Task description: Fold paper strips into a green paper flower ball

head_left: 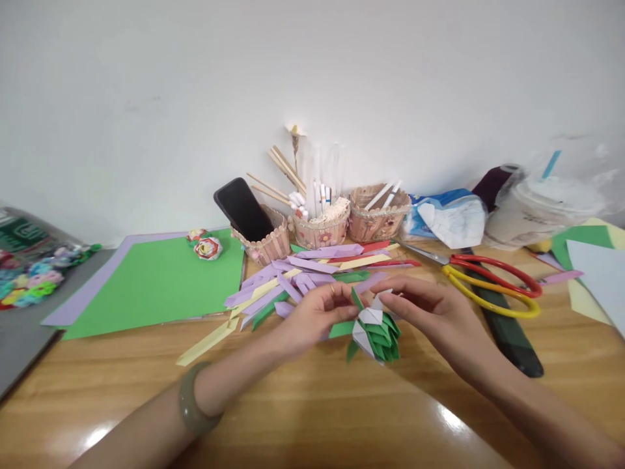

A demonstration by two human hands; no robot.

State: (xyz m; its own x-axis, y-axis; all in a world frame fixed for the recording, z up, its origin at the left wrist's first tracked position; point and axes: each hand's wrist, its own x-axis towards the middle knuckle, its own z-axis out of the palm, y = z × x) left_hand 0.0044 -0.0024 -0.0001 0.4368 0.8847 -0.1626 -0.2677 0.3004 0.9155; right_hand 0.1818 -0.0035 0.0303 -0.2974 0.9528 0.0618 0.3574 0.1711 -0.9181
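Between my two hands is a folded-paper piece with layered green points and pale grey-white strips on its upper left. My left hand pinches its left side, thumb and fingers together near a green tip. On the other side, my right hand holds a pale strip at the top between thumb and fingertips. Just behind the hands lies a loose pile of folded paper strips in purple, yellow, red and green. A yellow strip sticks out at the pile's left front.
Scissors with red and yellow handles lie at right across a dark flat tool. Decorated baskets stand along the wall, one holding a phone. Green paper sheets lie left; a lidded cup stands back right.
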